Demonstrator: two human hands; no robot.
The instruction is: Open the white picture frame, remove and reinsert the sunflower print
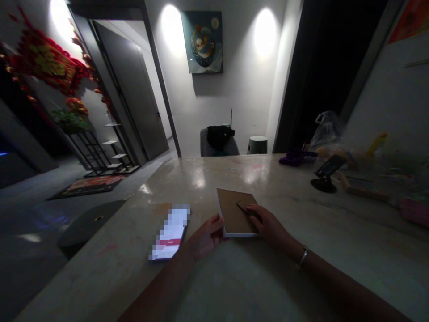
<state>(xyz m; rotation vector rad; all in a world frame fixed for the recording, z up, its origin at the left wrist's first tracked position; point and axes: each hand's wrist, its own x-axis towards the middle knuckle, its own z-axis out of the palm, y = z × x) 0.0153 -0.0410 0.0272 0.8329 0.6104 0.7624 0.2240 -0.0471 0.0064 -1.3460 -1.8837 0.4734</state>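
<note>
A brown-faced pad or thin box with white edges (235,212) lies on the table in front of me, at a slight slant. My left hand (209,235) grips its lower left edge, thumb on top and fingers along the side. Over its right part rests my right hand (264,223), fingers closed around a thin dark stick (241,206) whose far tip bends sideways. The stick lies against or just above the brown face; which of the two I cannot tell. Left of my left hand, a phone (172,233) lies with its screen lit and blurred out.
The pale stone table (208,286) spreads around my arms. On its right stand a black phone stand (326,176), a wooden frame (363,185), a purple item (296,157) and a clear plastic bag (328,129). A chair (219,143) stands beyond; a dark stool (90,223) sits left.
</note>
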